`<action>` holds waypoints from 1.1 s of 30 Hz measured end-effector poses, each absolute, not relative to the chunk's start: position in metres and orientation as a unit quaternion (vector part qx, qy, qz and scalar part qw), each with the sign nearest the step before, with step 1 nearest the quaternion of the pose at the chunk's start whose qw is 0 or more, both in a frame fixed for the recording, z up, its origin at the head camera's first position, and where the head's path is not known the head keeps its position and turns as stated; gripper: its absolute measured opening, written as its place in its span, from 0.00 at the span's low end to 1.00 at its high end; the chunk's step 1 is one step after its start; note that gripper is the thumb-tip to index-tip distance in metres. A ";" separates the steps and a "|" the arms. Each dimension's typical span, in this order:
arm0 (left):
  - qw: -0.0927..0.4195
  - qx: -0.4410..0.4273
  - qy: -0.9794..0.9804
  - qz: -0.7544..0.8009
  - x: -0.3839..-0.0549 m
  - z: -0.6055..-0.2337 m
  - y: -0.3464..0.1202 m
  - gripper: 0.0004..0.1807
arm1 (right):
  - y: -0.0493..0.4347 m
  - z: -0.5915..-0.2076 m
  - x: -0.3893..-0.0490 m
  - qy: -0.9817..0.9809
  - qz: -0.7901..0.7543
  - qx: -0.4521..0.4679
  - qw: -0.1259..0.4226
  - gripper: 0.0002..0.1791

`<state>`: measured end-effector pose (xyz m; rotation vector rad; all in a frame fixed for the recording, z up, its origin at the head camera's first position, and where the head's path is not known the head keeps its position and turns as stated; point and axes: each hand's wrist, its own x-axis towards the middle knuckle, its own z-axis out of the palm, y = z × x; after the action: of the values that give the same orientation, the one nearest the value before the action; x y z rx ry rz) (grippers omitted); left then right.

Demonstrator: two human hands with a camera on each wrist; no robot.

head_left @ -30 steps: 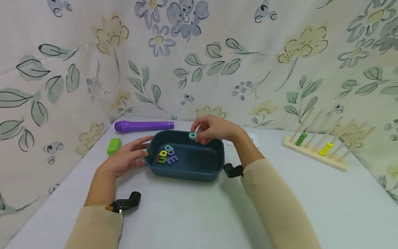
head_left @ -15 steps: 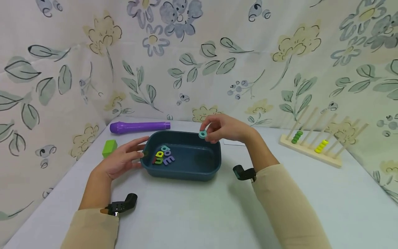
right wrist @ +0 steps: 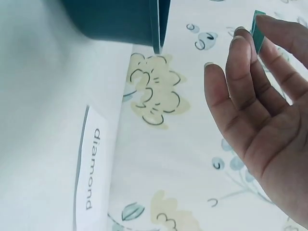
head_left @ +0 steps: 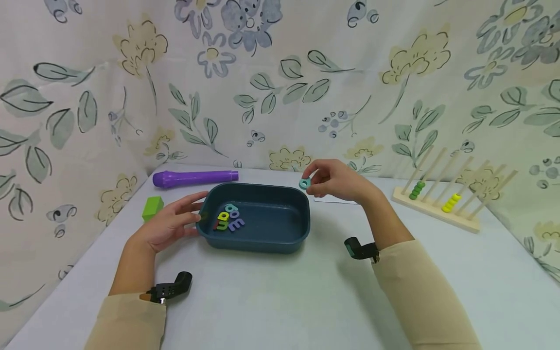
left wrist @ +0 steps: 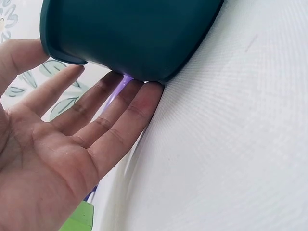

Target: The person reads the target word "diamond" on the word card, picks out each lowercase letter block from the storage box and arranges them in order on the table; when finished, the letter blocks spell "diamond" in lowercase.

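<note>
A dark teal rectangular tub (head_left: 255, 245) stands on the white table, with several small coloured letters (head_left: 236, 223) lying in its left half. My left hand (head_left: 168, 226) is at the tub's left end; in the left wrist view its thumb reaches the rim and its nearly straight fingers (left wrist: 118, 127) touch the outer wall. Beyond the tub's back right corner, my right hand (head_left: 337, 181) pinches a small teal letter (head_left: 305, 183) with a round hole. The right wrist view shows that letter edge-on between thumb and fingertips, above the table.
Behind the tub lies a purple toy microphone (head_left: 194, 178), and a green block (head_left: 152, 208) sits near my left hand. A white card (right wrist: 91, 173) reading "diamond" lies below my right hand. Farther right stands a wooden peg rack (head_left: 437, 211) with green and yellow beads.
My right hand has carried the teal letter rightward, from over the tub's back rim to beyond its right corner. My left hand stays at the tub's left end. The head view has shifted slightly.
</note>
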<state>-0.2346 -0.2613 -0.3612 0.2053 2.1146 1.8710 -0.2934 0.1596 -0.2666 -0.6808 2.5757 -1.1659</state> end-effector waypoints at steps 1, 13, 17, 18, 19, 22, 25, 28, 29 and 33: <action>0.155 0.073 0.738 0.653 -0.235 -0.361 -0.262 0.38 | 0.162 -0.267 -0.293 0.882 -0.396 -0.229 0.117 0.16; 0.156 0.078 0.736 0.654 -0.234 -0.360 -0.260 0.38 | 0.196 -0.285 -0.280 0.896 -0.369 -0.206 0.136 0.16; 0.156 0.079 0.737 0.653 -0.233 -0.361 -0.261 0.39 | 0.203 -0.292 -0.276 0.899 -0.361 -0.198 0.147 0.15; 0.156 0.080 0.737 0.652 -0.233 -0.361 -0.261 0.39 | 0.205 -0.294 -0.276 0.901 -0.357 -0.194 0.149 0.15; 0.156 0.080 0.738 0.652 -0.233 -0.361 -0.261 0.39 | 0.206 -0.296 -0.275 0.903 -0.353 -0.191 0.152 0.15; 0.156 0.077 0.738 0.652 -0.232 -0.362 -0.263 0.39 | 0.209 -0.303 -0.274 0.906 -0.345 -0.183 0.165 0.15; 0.156 0.073 0.738 0.653 -0.232 -0.362 -0.263 0.39 | 0.212 -0.309 -0.275 0.902 -0.346 -0.184 0.183 0.15; 0.156 0.069 0.737 0.654 -0.233 -0.361 -0.262 0.39 | 0.213 -0.314 -0.275 0.896 -0.349 -0.187 0.200 0.15; 0.156 0.071 0.737 0.654 -0.233 -0.361 -0.262 0.39 | 0.213 -0.316 -0.276 0.895 -0.350 -0.187 0.205 0.15; 0.155 0.072 0.736 0.655 -0.233 -0.361 -0.262 0.38 | 0.213 -0.323 -0.276 0.897 -0.338 -0.183 0.219 0.14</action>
<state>-0.2329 -0.2617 -0.3610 0.2065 2.1076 1.8774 -0.2764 0.2129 -0.3231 -0.5059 2.4820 -0.9358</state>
